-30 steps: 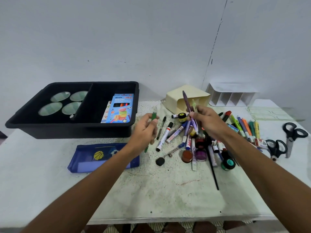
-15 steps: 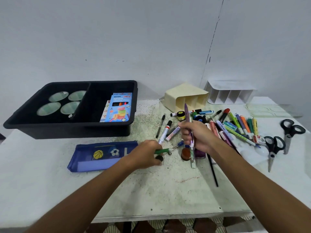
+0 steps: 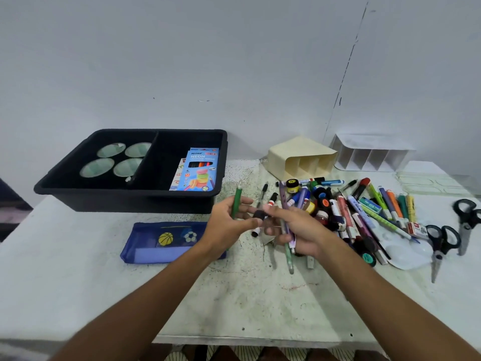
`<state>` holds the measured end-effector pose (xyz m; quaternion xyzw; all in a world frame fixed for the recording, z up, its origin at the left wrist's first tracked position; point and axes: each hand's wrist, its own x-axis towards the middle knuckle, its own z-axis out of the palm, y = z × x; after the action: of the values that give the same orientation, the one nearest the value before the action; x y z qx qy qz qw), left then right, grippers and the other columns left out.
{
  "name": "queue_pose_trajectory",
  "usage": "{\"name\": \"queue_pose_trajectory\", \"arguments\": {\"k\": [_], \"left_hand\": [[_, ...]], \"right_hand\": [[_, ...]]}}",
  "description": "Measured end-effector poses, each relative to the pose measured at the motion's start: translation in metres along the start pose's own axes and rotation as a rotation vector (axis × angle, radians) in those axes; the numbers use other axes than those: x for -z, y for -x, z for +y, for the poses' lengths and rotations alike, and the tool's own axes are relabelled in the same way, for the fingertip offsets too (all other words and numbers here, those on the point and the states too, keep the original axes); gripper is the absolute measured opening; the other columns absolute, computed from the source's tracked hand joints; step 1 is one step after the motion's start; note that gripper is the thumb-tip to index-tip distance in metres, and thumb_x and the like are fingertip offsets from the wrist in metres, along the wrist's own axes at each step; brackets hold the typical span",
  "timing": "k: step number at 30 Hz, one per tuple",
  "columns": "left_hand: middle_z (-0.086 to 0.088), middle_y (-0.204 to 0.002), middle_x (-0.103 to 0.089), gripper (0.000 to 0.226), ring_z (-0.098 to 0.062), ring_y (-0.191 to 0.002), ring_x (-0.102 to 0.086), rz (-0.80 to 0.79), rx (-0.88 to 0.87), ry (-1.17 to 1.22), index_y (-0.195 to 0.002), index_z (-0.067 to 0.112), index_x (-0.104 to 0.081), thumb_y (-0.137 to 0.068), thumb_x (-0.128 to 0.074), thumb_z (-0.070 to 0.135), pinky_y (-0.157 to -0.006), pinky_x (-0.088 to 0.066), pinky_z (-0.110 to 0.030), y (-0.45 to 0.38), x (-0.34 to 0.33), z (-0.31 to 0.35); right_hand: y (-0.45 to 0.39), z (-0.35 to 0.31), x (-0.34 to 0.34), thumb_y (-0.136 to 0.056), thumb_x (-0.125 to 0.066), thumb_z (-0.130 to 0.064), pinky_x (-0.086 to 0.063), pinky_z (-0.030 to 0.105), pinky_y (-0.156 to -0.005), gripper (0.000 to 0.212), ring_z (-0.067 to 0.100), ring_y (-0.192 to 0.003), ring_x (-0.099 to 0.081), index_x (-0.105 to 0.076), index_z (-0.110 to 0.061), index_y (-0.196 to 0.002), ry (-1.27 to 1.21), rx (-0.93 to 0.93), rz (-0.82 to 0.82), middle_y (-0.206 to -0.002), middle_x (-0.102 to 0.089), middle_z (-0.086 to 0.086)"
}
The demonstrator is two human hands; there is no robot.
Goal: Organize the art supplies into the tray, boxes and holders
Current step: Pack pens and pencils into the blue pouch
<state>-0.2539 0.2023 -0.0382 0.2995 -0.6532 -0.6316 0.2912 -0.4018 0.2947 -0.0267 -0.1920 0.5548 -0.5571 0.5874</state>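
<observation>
My left hand [image 3: 229, 222] holds a green pen [image 3: 236, 201] upright and pinches a small black cap [image 3: 259, 215] at its fingertips. My right hand [image 3: 296, 230] touches that cap with its fingertips and grips a bundle of pens [image 3: 287, 246], purple and pale green, that stick out above and below the fist. Both hands hover over the table's middle, left of a heap of markers and paint pots [image 3: 346, 212]. The black tray [image 3: 78, 188] stands at the back left with a neon pencil box [image 3: 199, 170] inside.
A blue pencil pouch [image 3: 156, 243] lies in front of the tray. A cream holder [image 3: 299, 157] and a white divided holder [image 3: 372, 155] lie at the back right. Two scissors [image 3: 442, 243] lie at the far right beside a clear palette [image 3: 429, 183]. Four round lids [image 3: 114, 160] sit in the tray.
My left hand rose from the table with the green pen and the black cap. My right hand came left with its pen bundle, meeting the left hand at the cap.
</observation>
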Motion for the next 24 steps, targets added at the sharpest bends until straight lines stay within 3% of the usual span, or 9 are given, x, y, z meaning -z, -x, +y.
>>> {"name": "queue_pose_trajectory", "arguments": {"k": [6, 8, 10, 12, 15, 17, 19, 22, 24], "left_hand": [[-0.009, -0.106, -0.069, 0.040, -0.012, -0.084, -0.059, 0.024, -0.037, -0.054, -0.114, 0.007, -0.062, -0.077, -0.077, 0.003, -0.074, -0.054, -0.029, 0.001, 0.004, 0.002], [-0.006, -0.114, -0.066, 0.031, -0.010, -0.086, -0.057, 0.042, 0.027, -0.004, -0.118, 0.010, -0.062, -0.089, -0.061, 0.002, -0.062, -0.049, -0.022, 0.002, 0.000, 0.008], [-0.005, -0.120, -0.061, 0.028, -0.011, -0.091, -0.054, 0.052, 0.142, 0.056, -0.118, 0.013, -0.061, -0.096, -0.044, 0.005, -0.060, -0.043, -0.022, 0.002, -0.005, 0.015], [-0.005, -0.121, -0.060, 0.029, -0.016, -0.098, -0.054, 0.009, 0.253, 0.131, -0.113, 0.017, -0.062, -0.102, -0.036, 0.023, -0.065, -0.043, -0.027, 0.002, -0.009, 0.019], [-0.008, -0.119, -0.063, 0.068, -0.019, -0.106, -0.053, -0.146, 0.352, 0.259, -0.121, 0.013, -0.062, -0.098, -0.019, 0.061, -0.080, -0.042, -0.036, 0.000, -0.012, 0.020], [-0.006, -0.127, -0.060, 0.086, -0.017, -0.117, -0.051, -0.235, 0.380, 0.339, -0.131, 0.009, -0.054, -0.092, -0.009, 0.071, -0.094, -0.040, -0.039, -0.001, -0.014, 0.019], [-0.010, -0.141, -0.051, 0.094, -0.022, -0.132, -0.044, -0.283, 0.390, 0.427, -0.149, 0.011, -0.034, -0.087, -0.007, 0.076, -0.107, -0.036, -0.043, -0.001, -0.016, 0.019], [-0.011, -0.154, -0.034, 0.086, -0.026, -0.144, -0.028, -0.264, 0.387, 0.505, -0.155, 0.029, -0.003, -0.085, -0.005, 0.078, -0.116, -0.018, -0.051, 0.000, -0.017, 0.020], [-0.011, -0.157, -0.028, 0.080, -0.028, -0.144, -0.026, -0.230, 0.360, 0.483, -0.154, 0.035, -0.001, -0.086, -0.005, 0.077, -0.116, -0.020, -0.054, 0.000, -0.014, 0.022]], "right_hand": [[-0.009, 0.009, -0.011, -0.089, -0.049, 0.005, -0.033, 0.016, -0.031, 0.031, 0.018, -0.060, -0.064, -0.058, 0.002, -0.118, -0.232, -0.040, -0.050, -0.081, -0.064, 0.014], [-0.010, 0.009, -0.011, -0.084, -0.046, 0.002, -0.033, 0.017, -0.031, 0.028, 0.022, -0.065, -0.064, -0.060, -0.001, -0.108, -0.317, -0.062, -0.065, -0.085, -0.061, 0.015], [-0.009, 0.009, -0.010, -0.080, -0.052, -0.008, -0.032, 0.017, -0.031, 0.017, 0.022, -0.062, -0.062, -0.060, -0.002, -0.094, -0.335, -0.050, -0.084, -0.081, -0.058, 0.013], [-0.009, 0.011, -0.012, -0.082, -0.061, -0.020, -0.032, 0.017, -0.031, 0.016, 0.018, -0.056, -0.057, -0.060, -0.005, -0.088, -0.272, -0.016, -0.083, -0.075, -0.057, 0.010], [-0.009, 0.014, -0.017, -0.080, -0.071, -0.025, -0.031, 0.018, -0.031, 0.027, 0.014, -0.051, -0.048, -0.061, -0.005, -0.096, -0.118, 0.080, -0.023, -0.069, -0.054, 0.004], [-0.010, 0.015, -0.021, -0.081, -0.073, -0.019, -0.030, 0.018, -0.032, 0.023, 0.012, -0.049, -0.043, -0.061, -0.006, -0.095, -0.036, 0.148, 0.029, -0.068, -0.053, 0.001], [-0.010, 0.015, -0.023, -0.083, -0.072, -0.010, -0.028, 0.018, -0.033, 0.013, 0.011, -0.048, -0.040, -0.061, -0.007, -0.091, 0.024, 0.193, 0.080, -0.064, -0.057, 0.000], [-0.012, 0.015, -0.023, -0.086, -0.068, -0.005, -0.029, 0.018, -0.034, 0.012, 0.010, -0.049, -0.039, -0.059, -0.009, -0.081, 0.056, 0.225, 0.108, -0.059, -0.058, -0.001], [-0.013, 0.013, -0.022, -0.090, -0.063, -0.008, -0.031, 0.018, -0.034, 0.009, 0.011, -0.050, -0.043, -0.058, -0.006, -0.083, 0.031, 0.229, 0.096, -0.066, -0.056, 0.005]]}}
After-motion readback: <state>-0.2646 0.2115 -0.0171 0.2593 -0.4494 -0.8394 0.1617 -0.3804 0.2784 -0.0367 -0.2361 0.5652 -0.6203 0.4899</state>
